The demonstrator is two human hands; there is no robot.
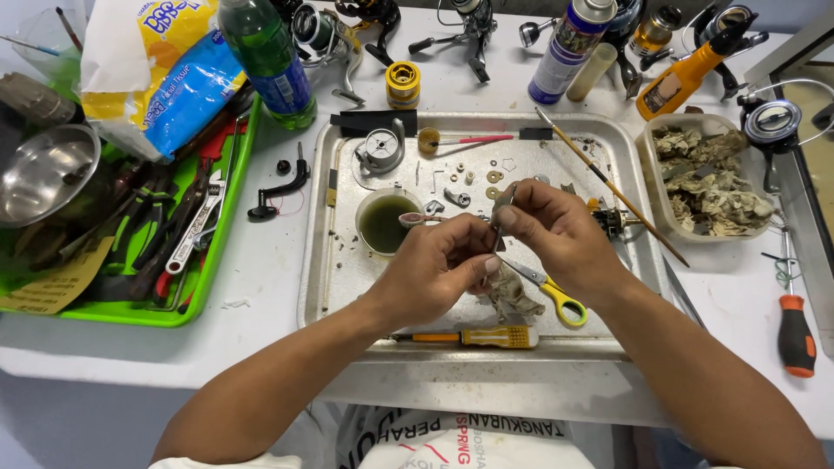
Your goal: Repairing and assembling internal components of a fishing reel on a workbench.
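My left hand (437, 265) and my right hand (556, 230) meet over the middle of a metal tray (321, 217). Between their fingertips they pinch a small thin metal part (501, 211), held upright. Just below the hands lie a dirty rag (512, 297) and yellow-handled scissors (556, 295). A small bowl of dark green liquid (382, 221) stands left of my left hand. Small washers and screws (486, 178) are scattered beyond the hands.
A yellow-handled screwdriver (473, 337) lies at the tray's near edge. A green tray of tools (174, 243) sits left, a tub of dirty rags (708, 178) right. A thin brush (608, 184), spray can (565, 48), green bottle (269, 61), fishing reels (460, 26) and an orange-handled screwdriver (795, 330) stand around.
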